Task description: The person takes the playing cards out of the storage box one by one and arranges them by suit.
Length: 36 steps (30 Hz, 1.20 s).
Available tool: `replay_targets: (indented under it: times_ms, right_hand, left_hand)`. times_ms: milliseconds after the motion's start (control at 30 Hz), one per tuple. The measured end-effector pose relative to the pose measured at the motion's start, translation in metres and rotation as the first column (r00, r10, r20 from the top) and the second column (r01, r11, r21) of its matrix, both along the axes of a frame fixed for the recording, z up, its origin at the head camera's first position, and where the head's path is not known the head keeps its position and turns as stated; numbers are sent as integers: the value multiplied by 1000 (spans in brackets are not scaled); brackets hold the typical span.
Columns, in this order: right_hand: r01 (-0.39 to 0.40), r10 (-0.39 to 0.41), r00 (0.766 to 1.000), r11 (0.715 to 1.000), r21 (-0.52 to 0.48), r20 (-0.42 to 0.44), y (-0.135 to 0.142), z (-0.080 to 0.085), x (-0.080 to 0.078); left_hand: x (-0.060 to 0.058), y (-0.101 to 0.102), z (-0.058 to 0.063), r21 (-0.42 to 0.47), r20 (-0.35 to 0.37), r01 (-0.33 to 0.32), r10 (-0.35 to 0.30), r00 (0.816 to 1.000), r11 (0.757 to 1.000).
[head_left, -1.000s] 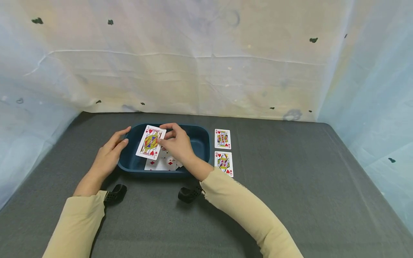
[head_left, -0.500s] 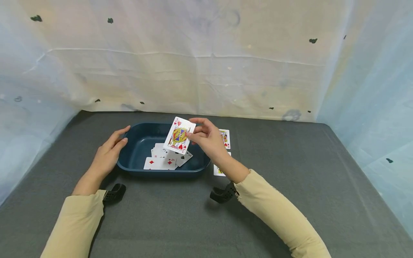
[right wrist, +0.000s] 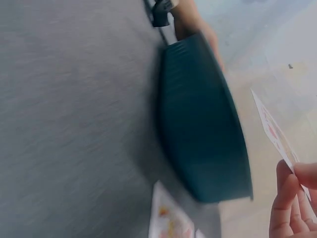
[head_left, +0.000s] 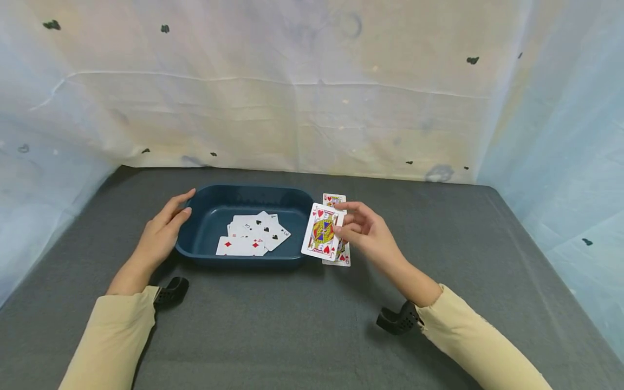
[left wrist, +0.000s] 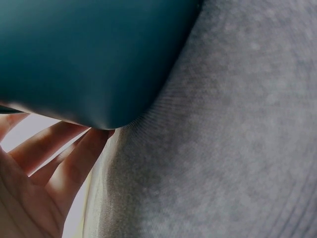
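Observation:
My right hand (head_left: 368, 233) pinches a jack of hearts playing card (head_left: 322, 232) between thumb and fingers by its right edge. The card hangs face up past the right end of a dark blue tray (head_left: 244, 261). It overlaps two cards on the table, a king of hearts (head_left: 333, 199) behind and a queen of hearts (head_left: 344, 255) in front, both partly hidden. At the tray's left end, my left hand (head_left: 158, 233) rests with extended fingers against the rim. In the left wrist view the fingers (left wrist: 81, 161) touch the tray's outer wall (left wrist: 99, 59).
Several loose cards (head_left: 258, 230), diamonds and spades among them, lie face up toward the front right inside the tray. A grey cloth (head_left: 273, 336) covers the table. Pale hanging sheets (head_left: 292, 97) enclose the back and sides. Black camera bands (head_left: 397, 319) sit at both wrists.
My right hand has carried the jack of hearts rightward from above the tray to over the cards beside it. The left hand has stayed at the tray's left end.

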State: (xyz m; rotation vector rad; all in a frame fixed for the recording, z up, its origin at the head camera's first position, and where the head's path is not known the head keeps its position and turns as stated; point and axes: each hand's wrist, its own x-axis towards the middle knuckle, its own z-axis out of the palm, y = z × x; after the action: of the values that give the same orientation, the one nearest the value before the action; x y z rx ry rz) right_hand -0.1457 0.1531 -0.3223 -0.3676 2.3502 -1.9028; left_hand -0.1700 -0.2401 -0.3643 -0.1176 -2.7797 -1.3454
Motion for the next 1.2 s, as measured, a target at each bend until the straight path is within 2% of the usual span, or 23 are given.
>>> replay_targets:
  times_ms: [200, 433, 667, 767, 933, 1200]
  right_hand:
    - [-42, 39, 998, 997, 70, 42, 25, -17, 16]
    - [-133, 127, 989, 987, 90, 75, 36, -35, 26]
    - [-203, 198, 979, 961, 190, 45, 38, -46, 30]
    - [-188, 192, 981, 949, 255, 9, 38, -48, 33]
    - [-147, 181, 982, 907, 395, -50, 38, -51, 36]
    - [-93, 178, 976, 864, 495, -126, 34, -52, 39]
  left_hand:
    - [0, 0, 2, -5, 3, -3, 3, 1000, 1000]
    - [0, -1, 3, -11, 16, -12, 12, 1000, 1000]
    - [-1, -1, 2, -18, 28, -22, 23, 999, 1000]
    - [-1, 0, 2, -18, 26, -18, 19, 999, 1000]
    - [-2, 0, 1, -12, 26, -8, 8, 1000, 1000]
    - [-2, 2, 0, -11, 28, -8, 8, 1000, 1000]
